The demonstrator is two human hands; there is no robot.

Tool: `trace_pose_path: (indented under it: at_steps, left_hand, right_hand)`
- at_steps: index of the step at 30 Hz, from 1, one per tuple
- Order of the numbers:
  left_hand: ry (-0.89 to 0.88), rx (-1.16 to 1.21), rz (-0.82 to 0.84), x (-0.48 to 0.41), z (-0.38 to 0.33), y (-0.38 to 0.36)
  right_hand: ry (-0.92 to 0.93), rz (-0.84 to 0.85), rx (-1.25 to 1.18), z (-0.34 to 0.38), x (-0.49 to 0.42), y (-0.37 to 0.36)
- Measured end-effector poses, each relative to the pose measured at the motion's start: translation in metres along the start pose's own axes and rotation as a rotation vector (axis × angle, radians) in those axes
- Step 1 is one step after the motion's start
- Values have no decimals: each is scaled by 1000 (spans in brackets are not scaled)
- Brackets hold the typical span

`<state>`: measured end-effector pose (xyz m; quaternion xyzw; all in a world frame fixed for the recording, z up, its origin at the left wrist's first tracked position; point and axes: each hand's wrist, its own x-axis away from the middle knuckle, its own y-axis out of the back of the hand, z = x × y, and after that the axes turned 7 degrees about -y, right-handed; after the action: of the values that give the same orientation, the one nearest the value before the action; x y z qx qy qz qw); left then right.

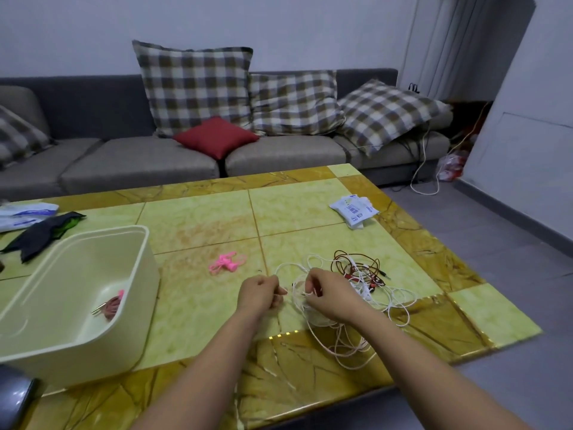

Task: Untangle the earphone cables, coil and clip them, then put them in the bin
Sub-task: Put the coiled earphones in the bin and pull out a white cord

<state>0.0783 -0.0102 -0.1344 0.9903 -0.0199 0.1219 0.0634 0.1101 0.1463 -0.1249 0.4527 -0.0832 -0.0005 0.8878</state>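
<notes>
A tangle of white earphone cable (393, 301) lies on the right of the yellow tiled table (201, 218), mixed with a dark red earphone cable (356, 263) just behind it. My right hand (325, 294) pinches white strands at the tangle's left side. My left hand (260, 291), fingers curled, pinches an end of the white cable a little to the left. A cream plastic bin (93, 240) stands at the left, with a coiled reddish cable (113, 305) inside. Pink clips (228, 263) lie on the table between the bin and the tangle.
A white packet (353, 209) lies near the table's far right edge. Dark cloth (43, 231) and a plastic bag (24, 214) sit behind the bin. A dark object (15, 395) is at the near left corner. A grey sofa with cushions stands beyond the table.
</notes>
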Motion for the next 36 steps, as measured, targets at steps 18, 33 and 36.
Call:
trace_pose_path:
  at_steps: [18,33,36]
  left_hand:
    - [-245,118,-46,11,-33,57]
    - [-11,-819,-327,4,4,90]
    - [-407,-688,-103,19,1,74]
  right_hand:
    - [92,467,-320,53,-3,-19]
    - [122,353,-298,45,-12,-27]
    - [169,286,-194,46,-13,-34]
